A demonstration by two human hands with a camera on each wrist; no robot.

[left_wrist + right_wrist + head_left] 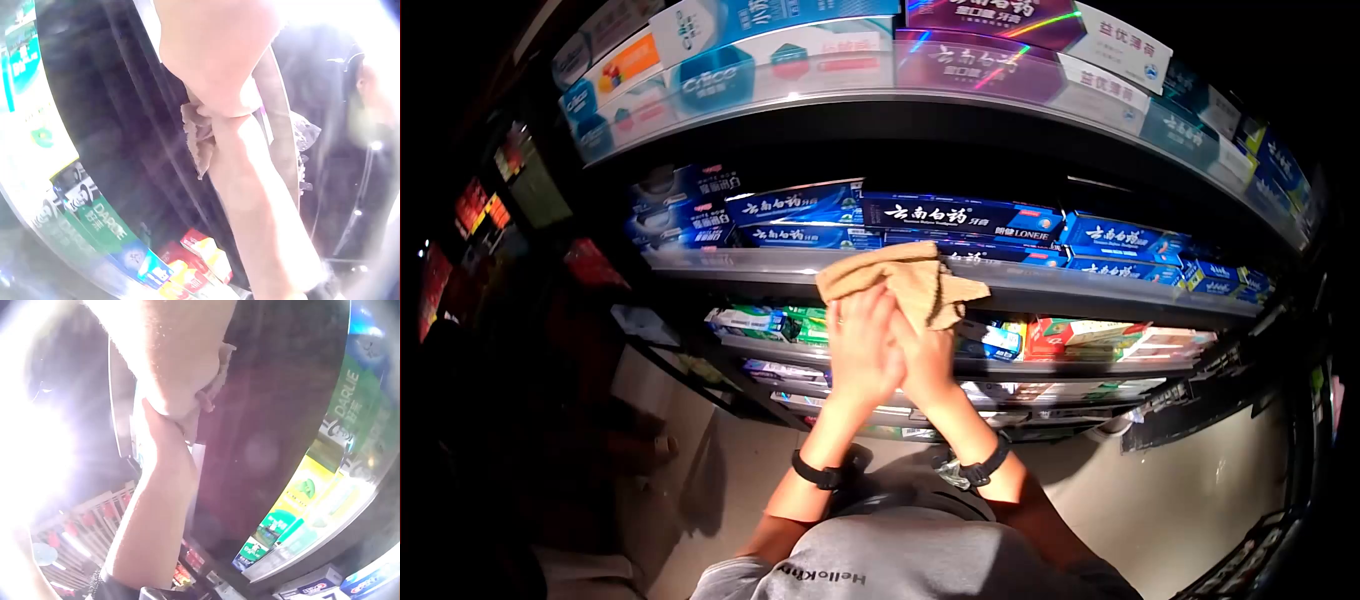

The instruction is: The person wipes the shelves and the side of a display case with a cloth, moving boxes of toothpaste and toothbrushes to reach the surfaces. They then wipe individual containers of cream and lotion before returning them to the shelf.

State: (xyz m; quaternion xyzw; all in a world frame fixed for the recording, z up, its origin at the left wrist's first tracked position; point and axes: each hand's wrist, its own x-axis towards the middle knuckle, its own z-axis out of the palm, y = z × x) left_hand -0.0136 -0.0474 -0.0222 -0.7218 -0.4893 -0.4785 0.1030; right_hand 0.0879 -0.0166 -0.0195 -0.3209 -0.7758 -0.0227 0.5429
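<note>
Dark, curved-looking shelving (750, 130) fills most of the background, with a pale, glossy floor (1190, 465) showing below it. Tons of boxes are packed in there: big teal-and-white cartons (720, 75) and a shiny purple carton (990, 70) are lined up on the top shelf, and long dark-blue boxes with white lettering (960, 216) are stacked on the shelf under that. Lower down, a red-and-white box (1065, 338) and some green boxes (805, 325) are tucked in. Green cartons printed DARLIE (103, 219) are picked up by both wrist views too, with a yellow-and-green carton (303, 487) right by them in the right one. As for the tan, ribbed-looking cloth (900, 275), it's held bunched up at the fingertip end of both hands, in front of the dark-blue boxes' shelf edge in the head view; whether that edge is touched can't be told. The cloth is grasped by the left hand (865, 345) and the right hand (925, 355) together, with the hands pressed against each other. How each finger is placed is partly hidden by the fabric, so no call on that. A black band (815, 470) is worn on the left wrist, another black strap (988, 465) on the right, and a grey printed shirt (900, 555) is visible at the bottom.
</note>
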